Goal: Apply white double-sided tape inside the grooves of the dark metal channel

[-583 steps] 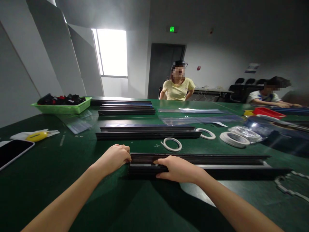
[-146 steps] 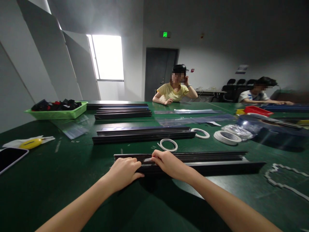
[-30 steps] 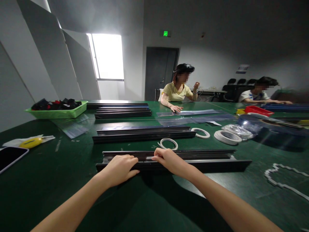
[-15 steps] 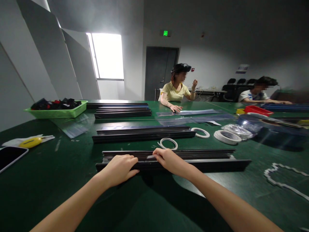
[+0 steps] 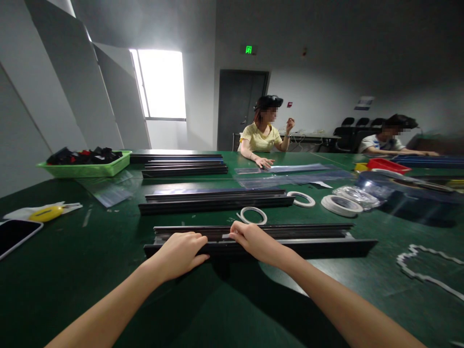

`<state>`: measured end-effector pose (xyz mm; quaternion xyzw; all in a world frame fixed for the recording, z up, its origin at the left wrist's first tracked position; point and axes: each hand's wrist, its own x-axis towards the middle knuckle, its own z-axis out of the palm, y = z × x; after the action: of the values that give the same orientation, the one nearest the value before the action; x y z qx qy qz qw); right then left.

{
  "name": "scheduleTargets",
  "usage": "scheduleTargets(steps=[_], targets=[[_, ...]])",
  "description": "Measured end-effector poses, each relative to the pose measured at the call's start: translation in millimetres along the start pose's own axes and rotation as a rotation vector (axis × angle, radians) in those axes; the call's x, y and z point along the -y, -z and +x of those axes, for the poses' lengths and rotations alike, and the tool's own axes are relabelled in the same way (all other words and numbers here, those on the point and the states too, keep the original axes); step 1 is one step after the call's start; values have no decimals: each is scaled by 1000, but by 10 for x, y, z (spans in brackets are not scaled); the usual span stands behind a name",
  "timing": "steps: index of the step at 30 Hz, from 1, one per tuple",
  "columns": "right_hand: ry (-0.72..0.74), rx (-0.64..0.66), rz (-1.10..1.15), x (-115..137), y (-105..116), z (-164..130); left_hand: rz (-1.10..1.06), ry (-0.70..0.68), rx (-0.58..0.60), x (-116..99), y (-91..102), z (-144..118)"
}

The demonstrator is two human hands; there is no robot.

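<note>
From the head camera, the long black channelled metal rail [image 5: 290, 240] lay flat on the green felt-covered table [image 5: 72, 270], just ahead of the person at twelve o'clock. Its long axis ran from nine o'clock to three o'clock, the open channel facing up. The left hand [image 5: 180, 253] rested palm-down on the near edge toward the nine o'clock end, fingers spread over it, pressing rather than gripping. The right hand [image 5: 253, 240] pinched a small pale strip [image 5: 226, 236] against the channel, thumb and fingers closed on it.

The risk looked plain: the rail's three o'clock end sat unsupported by either hand, so a sideways push could swing it. A loose pinch could let the strip go on crooked.

Beyond, at twelve o'clock, lay a second black rail [image 5: 217, 202], with a white tape ring [image 5: 253, 215] touching nothing just behind the right hand.
</note>
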<state>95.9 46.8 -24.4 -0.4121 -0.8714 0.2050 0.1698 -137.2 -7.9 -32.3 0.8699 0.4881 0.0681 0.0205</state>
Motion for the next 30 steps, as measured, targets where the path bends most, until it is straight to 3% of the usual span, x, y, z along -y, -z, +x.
scheduleTargets(steps=[10,15,21,30], targets=[[-16,6,-4,-21,-9,29,73,32,-38,-45,-23,8],[-11,5,-33,11,-13,11,104,28,-114,-162,-97,93],[-2,12,-89,66,-4,6,141,33,-121,-280,-179,176],[-2,3,-217,83,29,-6,50,126,-112,-167,-70,139]])
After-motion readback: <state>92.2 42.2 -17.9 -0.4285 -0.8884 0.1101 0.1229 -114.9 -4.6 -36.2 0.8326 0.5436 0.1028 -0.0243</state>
